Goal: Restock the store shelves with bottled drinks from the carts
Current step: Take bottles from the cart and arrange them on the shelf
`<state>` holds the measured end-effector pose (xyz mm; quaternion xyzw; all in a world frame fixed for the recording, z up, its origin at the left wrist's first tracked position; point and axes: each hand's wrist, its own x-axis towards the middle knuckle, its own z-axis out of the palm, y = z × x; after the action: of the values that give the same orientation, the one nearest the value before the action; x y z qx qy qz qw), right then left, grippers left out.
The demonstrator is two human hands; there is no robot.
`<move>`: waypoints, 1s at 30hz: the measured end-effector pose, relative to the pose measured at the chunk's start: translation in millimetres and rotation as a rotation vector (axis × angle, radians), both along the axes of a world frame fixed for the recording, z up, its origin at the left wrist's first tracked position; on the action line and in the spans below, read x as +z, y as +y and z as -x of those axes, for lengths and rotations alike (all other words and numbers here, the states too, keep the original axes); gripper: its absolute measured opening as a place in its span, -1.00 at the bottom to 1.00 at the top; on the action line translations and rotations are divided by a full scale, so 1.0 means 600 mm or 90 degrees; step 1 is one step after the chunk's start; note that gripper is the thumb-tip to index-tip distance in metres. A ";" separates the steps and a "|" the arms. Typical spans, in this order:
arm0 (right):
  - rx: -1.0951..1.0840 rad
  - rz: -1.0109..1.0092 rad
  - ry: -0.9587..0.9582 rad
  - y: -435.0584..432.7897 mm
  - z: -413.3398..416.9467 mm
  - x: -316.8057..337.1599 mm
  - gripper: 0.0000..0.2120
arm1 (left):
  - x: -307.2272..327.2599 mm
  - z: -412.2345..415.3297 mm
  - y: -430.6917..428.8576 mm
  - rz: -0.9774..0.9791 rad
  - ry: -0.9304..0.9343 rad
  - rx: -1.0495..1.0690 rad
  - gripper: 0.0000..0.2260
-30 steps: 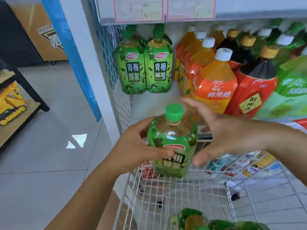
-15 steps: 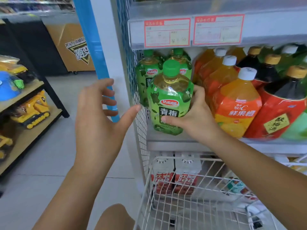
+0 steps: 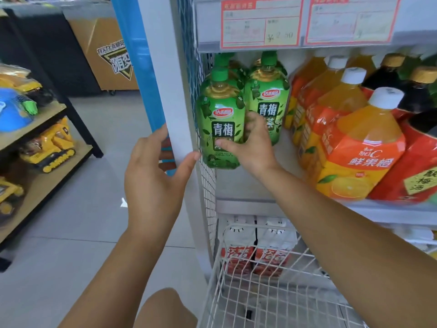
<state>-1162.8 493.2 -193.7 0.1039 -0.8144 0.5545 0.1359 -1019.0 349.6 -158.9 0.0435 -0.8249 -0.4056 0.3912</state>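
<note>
**Green tea bottle going in at the shelf's left end**

Right hand [image 3: 250,147] is clamped on the green tea bottle [image 3: 221,124]. The thumb lies across the lower front label and the fingers are tucked behind, in the gap beside the next bottle. The bottle is upright with its green cap on, at the far left of the drinks shelf [image 3: 243,185], right against the wire mesh side panel [image 3: 208,185]. I cannot tell whether its base is down on the shelf board, because the hand and the angle hide the contact.

Left hand [image 3: 153,178] is on the white upright post [image 3: 165,95] at the shelf's corner. The thumb tip is on the post's right edge and the fingers are wrapped round its left side, so the hand is closed about the post.

Shelf stock, left to right:
- A second green tea bottle [image 3: 269,100] stands just right of the held one, with more green caps behind.
- A row of orange juice bottles [image 3: 364,150] with white caps comes next.
- Dark drink bottles [image 3: 418,166] with red labels and tan caps follow, running off the frame's edge.

Price tags [image 3: 260,22] hang on the rail above (print too blurred to read in full).

The white wire cart [image 3: 255,297] is parked below the shelf. Red-and-white cartons [image 3: 238,254] are visible on the lower shelf through its bars.

Off to the left is a blue strip [image 3: 134,55] beside the post. Further left, a wooden side rack carries yellow toy diggers [image 3: 50,147].
</note>
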 end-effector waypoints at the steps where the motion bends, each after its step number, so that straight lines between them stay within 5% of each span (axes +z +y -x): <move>1: -0.010 0.021 0.003 -0.005 0.003 -0.004 -0.16 | -0.001 0.001 -0.001 -0.001 0.003 -0.002 -0.57; 10: 0.040 -0.074 -0.042 0.016 -0.024 0.021 -0.19 | -0.001 -0.002 -0.007 0.030 -0.009 -0.032 -0.53; 15: 0.163 -0.333 -0.046 0.120 -0.139 0.070 -0.53 | -0.041 -0.052 0.018 0.058 0.039 -0.006 -0.50; 19: 0.407 -0.581 -0.282 0.207 -0.257 0.074 -0.75 | -0.085 -0.094 0.077 0.159 -0.058 -0.233 -0.65; 22: 0.518 -0.643 -0.440 0.244 -0.337 0.049 -0.70 | -0.113 -0.112 0.121 0.186 -0.171 -0.464 -0.69; 27: 0.516 -0.713 -0.421 0.254 -0.427 -0.007 -0.43 | -0.139 -0.126 0.164 0.185 -0.278 -0.620 -0.73; 30: 0.422 -0.702 -0.337 0.240 -0.463 -0.035 -0.48 | -0.141 -0.130 0.167 0.175 -0.344 -0.624 -0.71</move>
<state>-885.0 637.0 -214.6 0.2625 -0.9083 0.0788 -0.3161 -940.8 450.1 -243.4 -0.2933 -0.8645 -0.4029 -0.0650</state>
